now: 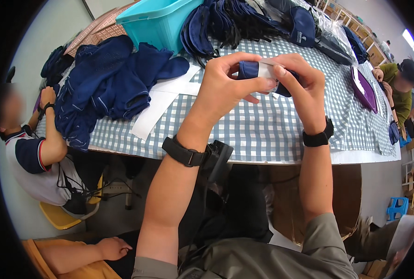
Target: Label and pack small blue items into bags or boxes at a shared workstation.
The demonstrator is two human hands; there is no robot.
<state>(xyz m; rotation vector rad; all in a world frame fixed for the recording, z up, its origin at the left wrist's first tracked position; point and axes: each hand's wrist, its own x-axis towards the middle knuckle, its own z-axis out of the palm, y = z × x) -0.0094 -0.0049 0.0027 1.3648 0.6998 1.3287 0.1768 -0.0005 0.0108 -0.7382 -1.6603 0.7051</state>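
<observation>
Above the checked tablecloth [258,139], I hold a small navy fabric piece [248,69] between both hands. A white strip or label [266,70] crosses its middle. My left hand [230,81] pinches the left part, thumb along the lower edge and index finger over the top. My right hand [307,83] closes on the right part, thumb against the white strip; its other fingers are partly hidden. To the left of my hands lies a heap of navy fabric pieces [109,79], and beside it are white paper strips [153,109].
A turquoise bin [155,21] stands at the back left, next to a pink basket [109,28]. Stacked navy pieces with black straps [221,25] lie at the back. A purple item [365,90] lies at right. Other people sit left, lower left and right; a cardboard box [318,200] is below the table.
</observation>
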